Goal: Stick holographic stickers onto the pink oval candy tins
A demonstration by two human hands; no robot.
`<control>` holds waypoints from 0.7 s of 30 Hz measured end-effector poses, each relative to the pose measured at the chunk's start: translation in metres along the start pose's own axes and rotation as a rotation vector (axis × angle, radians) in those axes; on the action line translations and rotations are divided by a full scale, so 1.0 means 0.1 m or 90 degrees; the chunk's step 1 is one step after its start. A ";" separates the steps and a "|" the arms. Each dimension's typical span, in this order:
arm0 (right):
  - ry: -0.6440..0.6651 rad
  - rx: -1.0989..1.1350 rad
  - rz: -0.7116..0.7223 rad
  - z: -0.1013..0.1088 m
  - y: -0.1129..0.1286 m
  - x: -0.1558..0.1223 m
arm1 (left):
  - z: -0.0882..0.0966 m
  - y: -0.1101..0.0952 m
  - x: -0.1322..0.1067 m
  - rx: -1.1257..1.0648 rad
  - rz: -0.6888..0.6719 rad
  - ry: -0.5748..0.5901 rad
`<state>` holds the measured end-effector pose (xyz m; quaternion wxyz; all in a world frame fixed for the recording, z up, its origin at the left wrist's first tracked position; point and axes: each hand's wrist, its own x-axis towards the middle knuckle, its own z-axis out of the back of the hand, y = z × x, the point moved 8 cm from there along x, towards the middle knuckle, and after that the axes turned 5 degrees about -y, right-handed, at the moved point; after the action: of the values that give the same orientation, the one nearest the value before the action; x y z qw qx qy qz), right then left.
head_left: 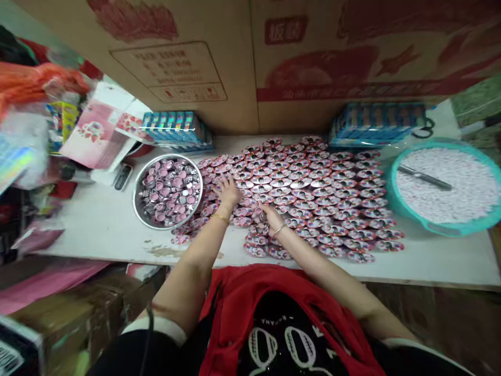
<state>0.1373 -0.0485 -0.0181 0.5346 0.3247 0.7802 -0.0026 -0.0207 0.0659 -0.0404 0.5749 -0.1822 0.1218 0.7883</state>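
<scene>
Broadly, a tall brown cardboard carton with red print walls off the far side of a long white table. Next in bulk come a round turquoise plastic basin of small white pieces at the right and a shiny round metal bowl at the left. Between them, glossy red-and-white ovals with dark middles lie in close-set rows.

Over the rows' left part the left hand is spread, palm down; the right hand, nearer the front edge, curls around several small round silvery pieces, similar to the pink-and-silver ones filling the bowl.

For good work here, I'd keep that handful loose enough to free one piece at a time, and touch lightly, since the crowded ovals probably slide easily.

Blur hides whether the left fingertips touch an oval. The right palm is out of sight, so its pieces can't be counted. The carton is cut off above, and the ovals' print is unreadable.
</scene>
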 end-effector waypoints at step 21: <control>0.033 0.108 0.054 -0.17 0.14 0.23 | 0.26 -0.37 -0.72 -0.500 -0.245 -0.107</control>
<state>0.1252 -0.0201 -0.0258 0.4841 0.4017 0.7765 -0.0374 0.0307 0.0257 0.0151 0.6062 -0.3416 -0.2702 0.6654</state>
